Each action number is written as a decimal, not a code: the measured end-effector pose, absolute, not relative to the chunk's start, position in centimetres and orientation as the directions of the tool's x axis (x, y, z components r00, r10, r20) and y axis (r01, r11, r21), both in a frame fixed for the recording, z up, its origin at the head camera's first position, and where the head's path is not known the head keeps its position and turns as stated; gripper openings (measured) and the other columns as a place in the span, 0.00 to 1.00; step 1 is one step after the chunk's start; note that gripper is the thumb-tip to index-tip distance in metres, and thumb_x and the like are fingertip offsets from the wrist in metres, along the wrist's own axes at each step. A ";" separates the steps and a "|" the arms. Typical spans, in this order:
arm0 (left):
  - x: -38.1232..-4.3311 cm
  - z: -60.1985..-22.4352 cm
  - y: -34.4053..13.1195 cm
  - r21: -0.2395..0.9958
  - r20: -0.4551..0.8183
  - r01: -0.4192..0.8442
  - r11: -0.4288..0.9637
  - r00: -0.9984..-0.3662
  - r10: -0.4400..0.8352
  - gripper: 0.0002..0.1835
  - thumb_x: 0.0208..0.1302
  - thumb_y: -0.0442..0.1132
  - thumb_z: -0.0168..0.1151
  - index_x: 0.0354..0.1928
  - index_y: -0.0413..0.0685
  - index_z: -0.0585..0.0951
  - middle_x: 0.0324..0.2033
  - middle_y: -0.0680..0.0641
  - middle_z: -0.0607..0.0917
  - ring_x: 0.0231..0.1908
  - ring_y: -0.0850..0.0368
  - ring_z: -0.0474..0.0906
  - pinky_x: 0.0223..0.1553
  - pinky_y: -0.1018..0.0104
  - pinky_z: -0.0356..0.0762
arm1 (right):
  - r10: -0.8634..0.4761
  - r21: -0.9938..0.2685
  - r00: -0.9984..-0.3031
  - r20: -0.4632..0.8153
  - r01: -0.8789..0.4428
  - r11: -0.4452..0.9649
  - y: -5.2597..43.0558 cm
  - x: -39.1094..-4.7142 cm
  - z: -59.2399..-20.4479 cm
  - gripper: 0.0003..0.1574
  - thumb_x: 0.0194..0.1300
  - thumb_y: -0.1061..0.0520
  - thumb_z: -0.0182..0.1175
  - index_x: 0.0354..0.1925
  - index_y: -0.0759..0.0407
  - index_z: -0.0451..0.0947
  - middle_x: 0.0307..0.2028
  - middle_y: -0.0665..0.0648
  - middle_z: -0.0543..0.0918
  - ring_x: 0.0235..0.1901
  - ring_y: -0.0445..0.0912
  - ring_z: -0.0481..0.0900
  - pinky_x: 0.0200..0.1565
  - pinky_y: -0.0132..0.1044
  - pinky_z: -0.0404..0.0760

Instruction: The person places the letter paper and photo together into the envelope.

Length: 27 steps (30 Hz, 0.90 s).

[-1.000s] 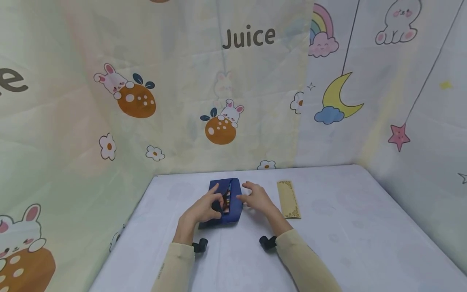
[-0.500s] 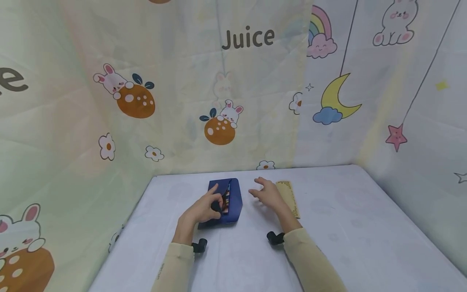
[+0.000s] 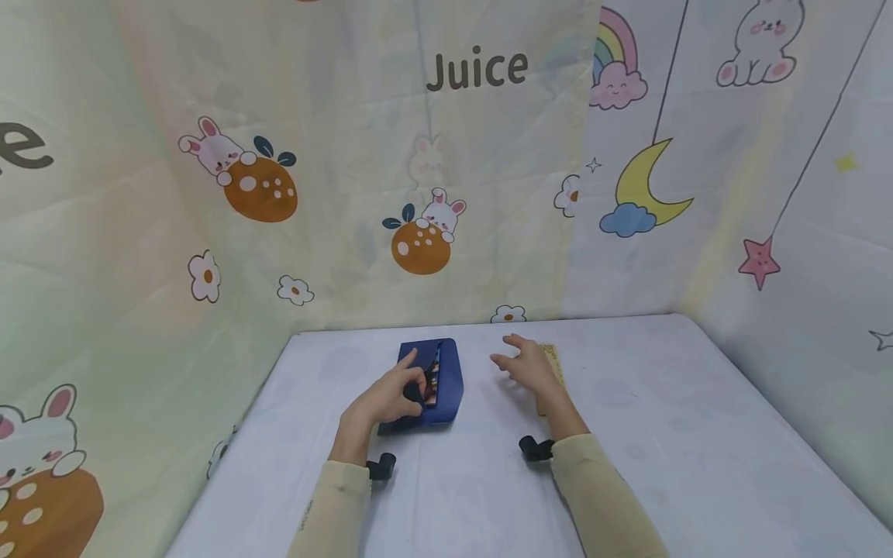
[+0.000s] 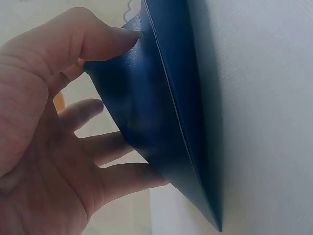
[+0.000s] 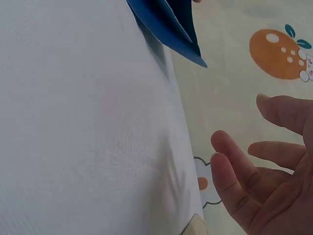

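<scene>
Fingers of your left hand (image 3: 386,397) pinch the blue envelope's (image 3: 450,384) lip (image 4: 117,88) near the table's (image 3: 628,480) far edge, your right hand (image 3: 533,369) hovers loose, empty, by the tan card (image 3: 551,355), and overpulling could tear that lip.

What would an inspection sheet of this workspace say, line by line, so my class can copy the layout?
Surface: white tabletop, faintly mottled.
Job's things: blue envelope, opened, colourful insert showing; tan strip to its right, partly hidden.
Clutter: nothing seen.
Grippers: left hand pinches the envelope's flap; right hand is raised, holding nothing. Black devices at both wrists.
Cables: nothing seen.
Surroundings: curtains printed with bunnies, flowers, moon and "Juice".
</scene>
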State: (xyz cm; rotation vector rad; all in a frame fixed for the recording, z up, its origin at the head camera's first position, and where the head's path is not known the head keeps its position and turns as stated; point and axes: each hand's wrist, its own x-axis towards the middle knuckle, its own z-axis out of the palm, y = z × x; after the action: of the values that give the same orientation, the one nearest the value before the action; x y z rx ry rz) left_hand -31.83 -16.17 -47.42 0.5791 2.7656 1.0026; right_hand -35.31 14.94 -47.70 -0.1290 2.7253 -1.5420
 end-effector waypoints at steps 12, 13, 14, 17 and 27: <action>-31.9 -47.4 -16.4 0.649 -0.004 0.311 0.695 -0.911 0.412 0.18 0.53 0.30 0.75 0.35 0.61 0.78 0.84 0.45 0.48 0.80 0.32 0.50 0.66 0.36 0.69 | -0.033 -0.843 -0.999 0.037 -0.049 0.535 17.1 -35.1 -47.6 0.42 0.72 0.47 0.64 0.76 0.63 0.64 0.45 0.68 0.90 0.42 0.59 0.90 0.46 0.46 0.84; -31.9 -47.4 -16.4 0.646 -0.004 0.312 0.697 -0.911 0.411 0.18 0.53 0.30 0.75 0.35 0.61 0.78 0.84 0.45 0.48 0.80 0.32 0.50 0.67 0.36 0.69 | -0.026 -0.844 -0.999 0.039 -0.047 0.534 17.4 -35.2 -47.8 0.42 0.72 0.47 0.64 0.75 0.63 0.65 0.44 0.67 0.91 0.41 0.60 0.90 0.46 0.45 0.84; -31.9 -47.5 -16.4 0.645 -0.006 0.311 0.698 -0.911 0.412 0.18 0.53 0.30 0.75 0.35 0.61 0.78 0.84 0.45 0.48 0.80 0.32 0.50 0.67 0.36 0.68 | -0.020 -0.846 -0.999 0.041 -0.045 0.531 17.7 -35.2 -48.0 0.42 0.72 0.47 0.64 0.75 0.63 0.65 0.43 0.66 0.91 0.40 0.59 0.90 0.46 0.45 0.84; -31.9 -47.5 -16.4 0.643 -0.009 0.309 0.701 -0.912 0.411 0.18 0.53 0.30 0.75 0.35 0.61 0.78 0.84 0.45 0.47 0.80 0.32 0.50 0.67 0.36 0.68 | -0.009 -0.861 -0.999 0.034 -0.034 0.508 18.6 -35.4 -48.3 0.42 0.72 0.47 0.64 0.75 0.64 0.65 0.42 0.66 0.91 0.39 0.59 0.90 0.41 0.41 0.84; -32.0 -47.6 -16.4 0.635 -0.012 0.298 0.713 -0.919 0.394 0.18 0.53 0.31 0.75 0.34 0.63 0.78 0.85 0.47 0.46 0.81 0.32 0.49 0.66 0.36 0.69 | 0.042 -0.864 -0.999 0.012 0.011 0.503 20.4 -35.5 -48.0 0.42 0.74 0.47 0.61 0.76 0.64 0.62 0.49 0.70 0.89 0.40 0.55 0.89 0.38 0.39 0.82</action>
State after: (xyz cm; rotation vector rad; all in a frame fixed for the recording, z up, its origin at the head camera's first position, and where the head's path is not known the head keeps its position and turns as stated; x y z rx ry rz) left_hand -32.05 -16.36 -47.59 0.5635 2.7704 0.9886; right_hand -35.49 20.43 -48.01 0.0484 2.7499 -1.5813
